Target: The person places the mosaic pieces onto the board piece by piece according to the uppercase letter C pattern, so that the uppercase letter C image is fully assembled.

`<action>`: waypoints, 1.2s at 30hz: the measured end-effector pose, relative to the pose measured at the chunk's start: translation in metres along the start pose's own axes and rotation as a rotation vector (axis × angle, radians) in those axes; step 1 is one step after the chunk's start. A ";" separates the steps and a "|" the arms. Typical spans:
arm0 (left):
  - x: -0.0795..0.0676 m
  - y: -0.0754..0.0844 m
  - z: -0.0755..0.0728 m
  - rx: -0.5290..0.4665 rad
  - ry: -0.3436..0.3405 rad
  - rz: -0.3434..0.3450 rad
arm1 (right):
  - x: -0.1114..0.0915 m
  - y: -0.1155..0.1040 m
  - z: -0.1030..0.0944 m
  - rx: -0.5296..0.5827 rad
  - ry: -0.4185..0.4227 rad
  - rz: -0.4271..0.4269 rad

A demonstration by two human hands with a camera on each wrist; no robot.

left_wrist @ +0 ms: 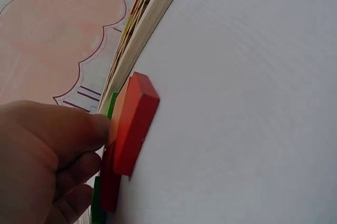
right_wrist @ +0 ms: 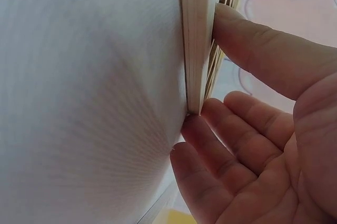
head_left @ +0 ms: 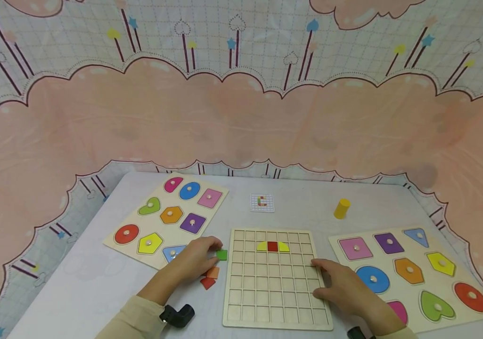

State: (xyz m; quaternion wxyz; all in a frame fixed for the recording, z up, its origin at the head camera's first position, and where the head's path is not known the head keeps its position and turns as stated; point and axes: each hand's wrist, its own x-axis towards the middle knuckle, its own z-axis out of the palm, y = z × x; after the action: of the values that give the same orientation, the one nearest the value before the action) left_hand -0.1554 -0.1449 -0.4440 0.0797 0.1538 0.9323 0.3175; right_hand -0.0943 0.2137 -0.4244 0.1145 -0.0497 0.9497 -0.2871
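Note:
My left hand (head_left: 196, 259) is bent over loose blocks beside the gridded wooden board (head_left: 237, 301). Its thumb and index finger are at a green block (head_left: 222, 254); whether they pinch it cannot be made out. By the thumb lie an orange block (head_left: 213, 272) and a red block (head_left: 208, 283), the latter (left_wrist: 138, 124) large in the left wrist view. My right hand (head_left: 343, 285) rests at the board's right edge, thumb touching the wood (right_wrist: 196, 50) and fingers loosely bent. Near the board's top, a red square (head_left: 272, 246) sits between two yellow curved pieces (head_left: 262, 246).
A shape puzzle board (head_left: 222, 190) lies at the left; another (head_left: 336, 242) lies at the right, partly behind my right hand. Behind the gridded board are a small pattern card (head_left: 262, 203) and a yellow cylinder (head_left: 341, 208). A patterned curtain (head_left: 241, 127) hangs behind the table.

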 end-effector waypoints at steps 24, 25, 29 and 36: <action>0.009 0.019 0.012 0.000 -0.004 0.126 | 0.001 0.000 0.001 -0.019 0.008 -0.011; 0.010 0.020 0.013 -0.001 -0.005 0.132 | 0.001 0.000 0.001 -0.021 0.009 -0.012; 0.014 0.026 0.020 -0.011 -0.009 0.147 | 0.001 0.001 0.001 -0.024 0.011 -0.016; 0.019 0.040 0.028 -0.030 -0.010 0.143 | 0.001 0.001 0.001 -0.017 0.006 -0.005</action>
State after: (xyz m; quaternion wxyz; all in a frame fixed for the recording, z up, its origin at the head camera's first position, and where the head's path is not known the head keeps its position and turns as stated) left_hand -0.1567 -0.0925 -0.4419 0.0640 0.2204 0.9138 0.3353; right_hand -0.0950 0.2135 -0.4259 0.1105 -0.0519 0.9524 -0.2794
